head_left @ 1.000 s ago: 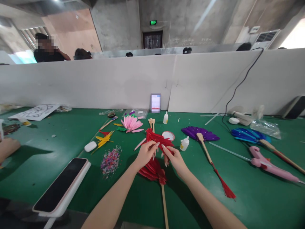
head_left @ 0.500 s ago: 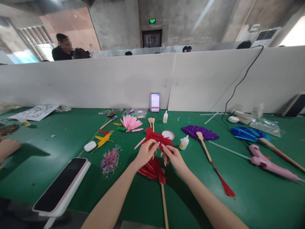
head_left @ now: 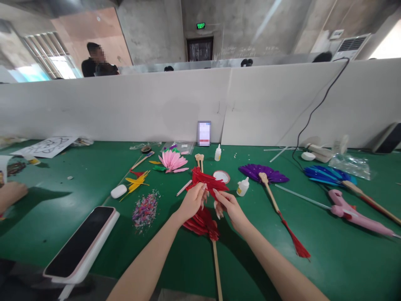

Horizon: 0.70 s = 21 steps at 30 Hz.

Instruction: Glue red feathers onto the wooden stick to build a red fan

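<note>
My left hand (head_left: 194,200) and my right hand (head_left: 230,207) meet over the middle of the green table, fingertips pinched on a thin red feather (head_left: 211,192) stretched between them. Fingers partly cover it. Just beyond them lies a pile of red feathers (head_left: 203,179). Beneath my hands is a red feather fan (head_left: 200,225), its pale wooden handle (head_left: 216,263) pointing toward me. A small white glue bottle (head_left: 242,187) stands right of my right hand, with a round white lid or dish (head_left: 222,176) behind.
Pink petals (head_left: 172,160), yellow feathers (head_left: 136,181) and a confetti heap (head_left: 145,210) lie left. A phone (head_left: 81,242) is near left. Rightward are a purple fan (head_left: 263,172), blue fan (head_left: 328,174) and pink glue gun (head_left: 351,214). Another person's hand (head_left: 12,195) is at far left.
My fingertips have drawn slightly apart, the right hand shifting a little to the right. At the far left, a white object now shows above the other person's hand.
</note>
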Available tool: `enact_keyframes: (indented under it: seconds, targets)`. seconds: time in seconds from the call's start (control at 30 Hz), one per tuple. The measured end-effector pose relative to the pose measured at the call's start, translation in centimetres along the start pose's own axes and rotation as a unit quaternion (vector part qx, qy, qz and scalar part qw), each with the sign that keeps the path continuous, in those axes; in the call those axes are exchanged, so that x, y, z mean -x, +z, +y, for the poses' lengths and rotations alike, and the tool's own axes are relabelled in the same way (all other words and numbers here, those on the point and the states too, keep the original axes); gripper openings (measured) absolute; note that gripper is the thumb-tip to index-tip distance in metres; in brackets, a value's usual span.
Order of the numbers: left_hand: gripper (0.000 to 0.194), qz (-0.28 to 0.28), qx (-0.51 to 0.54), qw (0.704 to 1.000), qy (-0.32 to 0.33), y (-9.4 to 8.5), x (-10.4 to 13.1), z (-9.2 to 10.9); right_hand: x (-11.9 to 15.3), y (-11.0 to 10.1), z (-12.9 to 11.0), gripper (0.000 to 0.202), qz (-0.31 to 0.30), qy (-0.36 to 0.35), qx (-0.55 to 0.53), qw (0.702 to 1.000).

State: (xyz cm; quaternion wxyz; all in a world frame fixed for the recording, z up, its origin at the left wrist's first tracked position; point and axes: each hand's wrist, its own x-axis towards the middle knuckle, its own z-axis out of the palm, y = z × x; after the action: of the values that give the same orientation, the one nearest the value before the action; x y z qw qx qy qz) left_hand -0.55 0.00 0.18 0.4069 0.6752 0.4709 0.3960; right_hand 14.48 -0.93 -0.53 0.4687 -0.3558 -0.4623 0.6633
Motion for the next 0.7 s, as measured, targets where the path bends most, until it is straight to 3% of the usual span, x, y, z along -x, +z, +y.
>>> enact_keyframes:
  seconds: [0.3, 0.47, 0.7]
  targets:
    - [0.025, -0.035, -0.009, 0.999, 0.009, -0.05, 0.31, 0.65, -0.02, -0.07, -0.11, 0.033, 0.014, 0.023, -0.071, 0.997]
    - [0.027, -0.026, -0.028, 0.999, 0.020, 0.00, 0.25, 0.47, 0.13, 0.24, -0.29, 0.028, 0.014, 0.038, -0.126, 0.991]
    - [0.028, -0.011, -0.059, 0.998, 0.017, 0.12, 0.32, 0.43, 0.13, 0.31, -0.29, 0.028, 0.003, 0.036, -0.117, 0.992]
